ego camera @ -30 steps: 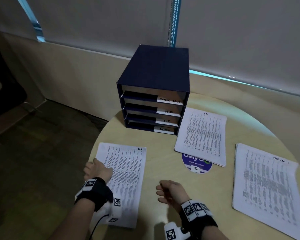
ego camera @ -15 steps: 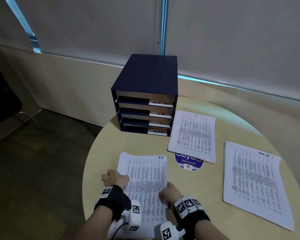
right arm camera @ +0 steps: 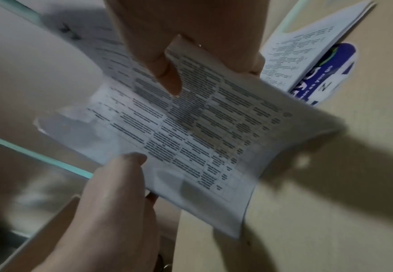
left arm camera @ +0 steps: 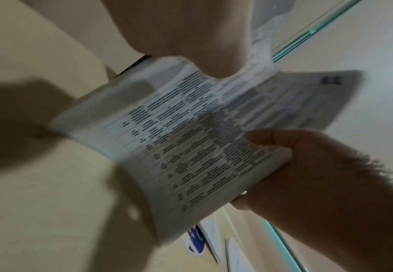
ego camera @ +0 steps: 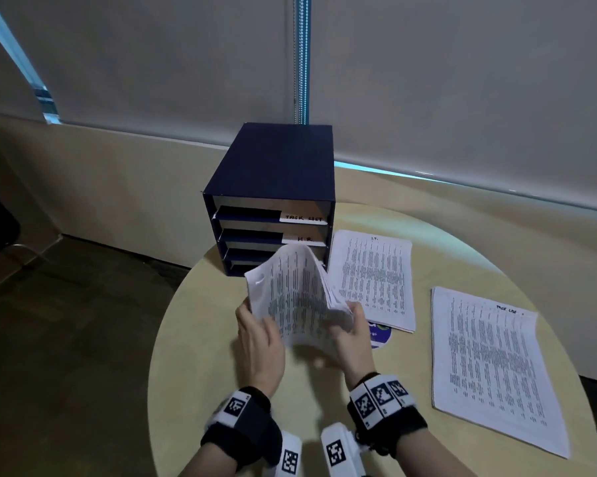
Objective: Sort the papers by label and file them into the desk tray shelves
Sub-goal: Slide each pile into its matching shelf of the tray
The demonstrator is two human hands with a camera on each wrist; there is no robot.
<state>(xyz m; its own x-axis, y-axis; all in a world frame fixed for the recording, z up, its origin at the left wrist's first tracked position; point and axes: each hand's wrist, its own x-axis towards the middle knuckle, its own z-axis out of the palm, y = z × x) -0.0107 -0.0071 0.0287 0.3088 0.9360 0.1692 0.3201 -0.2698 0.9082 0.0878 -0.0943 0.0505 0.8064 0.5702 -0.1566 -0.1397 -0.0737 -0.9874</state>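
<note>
Left hand: the left hand (ego camera: 259, 342) grips the left long edge of the lifted sheaf, thumb on top and fingers curled beneath.
Right hand: the right hand (ego camera: 353, 333) pinches the right long edge, thumb (right arm camera: 167, 73) pressed onto the printed face; both hands are clamped on the same bundle.
Held sheaf: the paper stack (ego camera: 295, 294) is clear of the tabletop (ego camera: 200, 339), bowed into a trough between the two hands, its long axis running away from the person toward the shelves. Its label is not readable in these views.
Key relation: the far short edge of the sheaf points at the lower slots of the desk tray organiser (ego camera: 273, 201), directly ahead and just beyond that edge; both hands sit about equally near, one on each side.
Slots: the labels "TASK LIST" (ego camera: 302, 218) and "H.R." (ego camera: 304, 239) are legible; the two lower ones are hidden behind the sheaf.
Judgement: feeding it in probably calls for flattening the bow and leading with the far edge, level with the matching shelf.
Still to file: the I.T. stack (ego camera: 372, 277) lies right of the organiser, and the task list stack (ego camera: 493, 366) lies further right.
</note>
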